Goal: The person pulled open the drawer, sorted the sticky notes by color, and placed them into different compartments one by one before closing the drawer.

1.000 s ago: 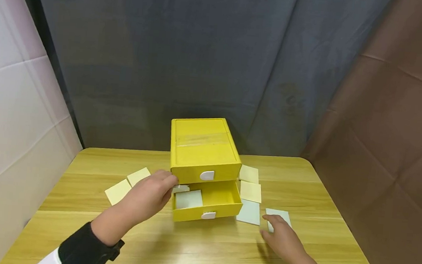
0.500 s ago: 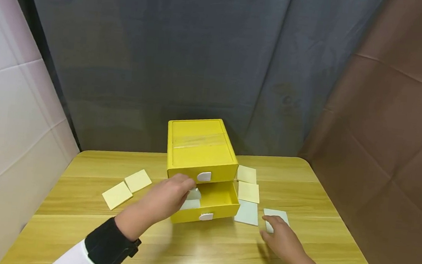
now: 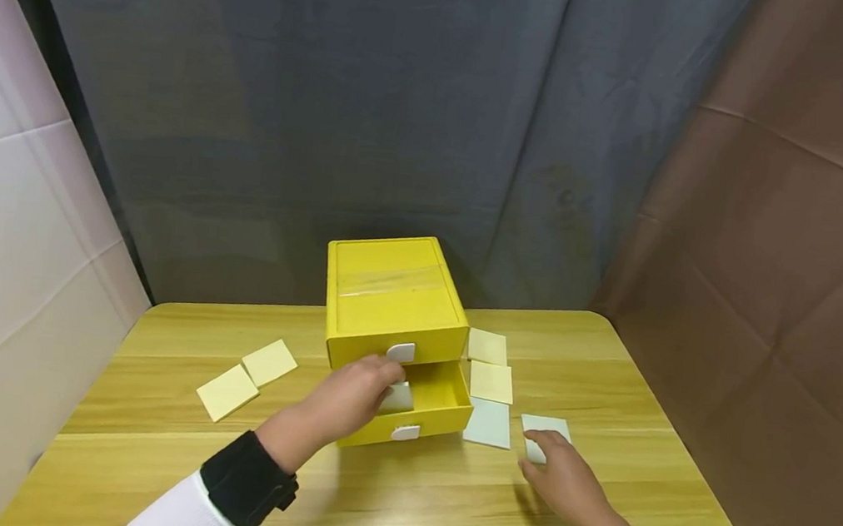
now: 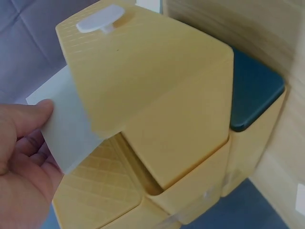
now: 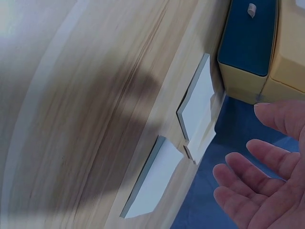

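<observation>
One pale, square paper pad (image 4: 71,126) is pinched in the left grip (image 3: 345,398) over the open yellow plastic drawer (image 3: 445,421); the right grip (image 3: 566,483) is loosely spread. Placing seems underway; next calls for lowering, releasing.

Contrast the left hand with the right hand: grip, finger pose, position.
Grip: the left hand pinches a pale note, while the right hand holds nothing.
Finger pose: the left hand's fingers are curled; the right hand's are relaxed and spread.
Position: the left hand is at the pulled-out lower drawer; the right hand is by a pale pad.
Shared: both have a black wristband and white sleeve.
</observation>
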